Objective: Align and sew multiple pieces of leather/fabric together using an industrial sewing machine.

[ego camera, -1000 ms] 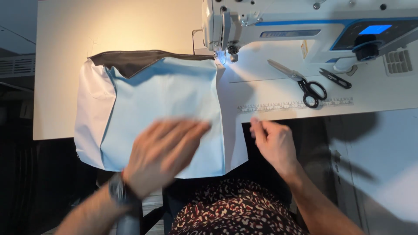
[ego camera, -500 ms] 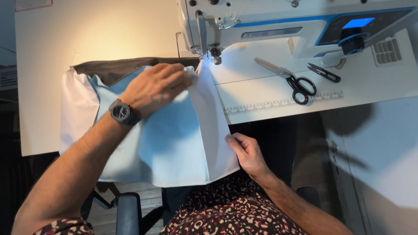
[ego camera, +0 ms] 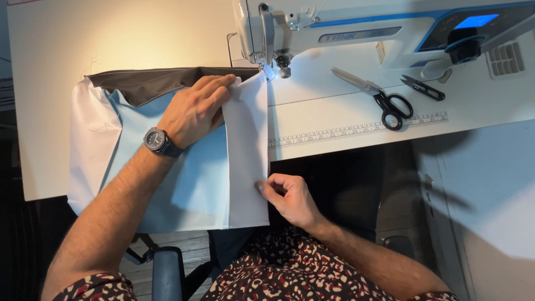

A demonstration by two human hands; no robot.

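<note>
white flat tabletop [ego camera: 111, 50] before me | white sewing machine with blue stripe [ego camera: 356, 28] at its far edge | black-handled steel scissors [ego camera: 374, 95] right of the needle | small black thread snips [ego camera: 422, 87] just beyond | printed ruler strip [ego camera: 356, 129] along the near edge | pale blue, white and brown fabric [ego camera: 167, 161] spread left, overhanging

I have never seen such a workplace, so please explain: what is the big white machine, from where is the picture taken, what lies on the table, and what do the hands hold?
The camera sits on the person's head and looks down. The white machine is a sewing machine on a white table. Black-handled scissors and small thread snips lie beside it. The left hand presses flat on the light blue and white fabric near the needle. The right hand pinches the fabric's right edge lower down.
</note>
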